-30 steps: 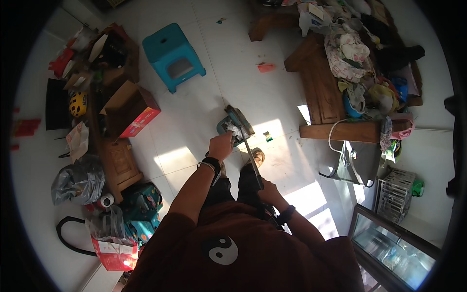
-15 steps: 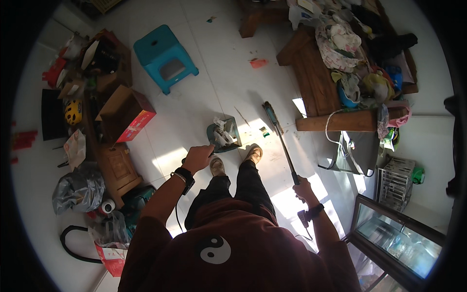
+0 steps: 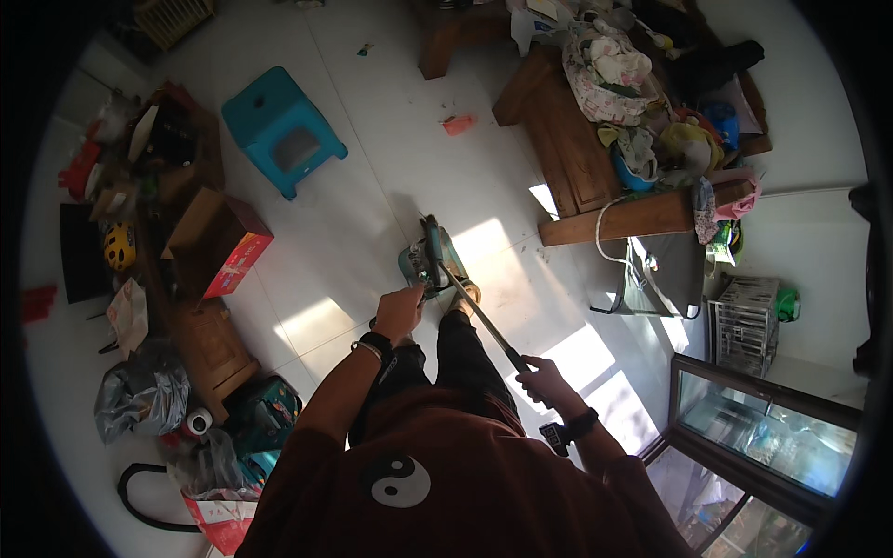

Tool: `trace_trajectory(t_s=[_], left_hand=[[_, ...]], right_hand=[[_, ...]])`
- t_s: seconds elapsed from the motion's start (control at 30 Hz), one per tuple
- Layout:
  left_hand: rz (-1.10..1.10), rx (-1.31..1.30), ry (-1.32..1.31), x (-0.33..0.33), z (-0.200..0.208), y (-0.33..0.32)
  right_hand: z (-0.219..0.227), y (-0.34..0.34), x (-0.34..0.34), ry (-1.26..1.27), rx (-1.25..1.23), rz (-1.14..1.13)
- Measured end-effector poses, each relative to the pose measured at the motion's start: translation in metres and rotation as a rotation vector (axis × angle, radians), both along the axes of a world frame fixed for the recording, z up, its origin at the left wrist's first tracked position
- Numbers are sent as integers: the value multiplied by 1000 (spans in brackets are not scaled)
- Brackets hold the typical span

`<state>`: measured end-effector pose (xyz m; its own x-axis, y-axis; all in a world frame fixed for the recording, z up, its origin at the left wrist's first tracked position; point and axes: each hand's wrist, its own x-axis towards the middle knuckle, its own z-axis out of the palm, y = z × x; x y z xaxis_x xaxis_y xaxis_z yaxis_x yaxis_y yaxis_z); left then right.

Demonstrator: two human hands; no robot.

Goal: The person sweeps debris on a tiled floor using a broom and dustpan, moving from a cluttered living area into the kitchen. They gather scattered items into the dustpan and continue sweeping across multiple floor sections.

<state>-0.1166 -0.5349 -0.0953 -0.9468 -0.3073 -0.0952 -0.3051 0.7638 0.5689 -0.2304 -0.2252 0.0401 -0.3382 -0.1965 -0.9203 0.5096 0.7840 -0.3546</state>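
Observation:
My left hand (image 3: 400,313) is closed round the handle of a dark green dustpan (image 3: 453,258) just ahead of my feet. In my right hand (image 3: 547,382) is the upper part of a long broom (image 3: 479,314); its pole slants forward and left. The broom's head (image 3: 433,244) lies over the dustpan's opening and hides most of what is inside. Some pale scraps (image 3: 418,267) show at the pan's left side. My right shoe (image 3: 468,296) is close to the pan's near edge.
A blue plastic stool (image 3: 279,126) stands ahead on the left, near an open cardboard box (image 3: 237,246). To the right is a wooden bench (image 3: 567,149) piled with bags. A red scrap (image 3: 459,125) lies on the tiles. A framed glass door (image 3: 758,437) is at lower right.
My right hand has swung the broom left, from the floor beside the dustpan to over it. The small scraps on the floor beside the pan no longer show. The view has shifted slightly.

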Motion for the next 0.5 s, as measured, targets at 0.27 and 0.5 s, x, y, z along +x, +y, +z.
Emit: trace_trajectory(t_s=[0.27, 0.5], left_hand=[[242, 64, -98, 55, 29, -28], [351, 32, -199, 32, 19, -20]], right_hand=[[4, 77, -52, 211, 149, 27], [-95, -17, -119, 288, 154, 248]])
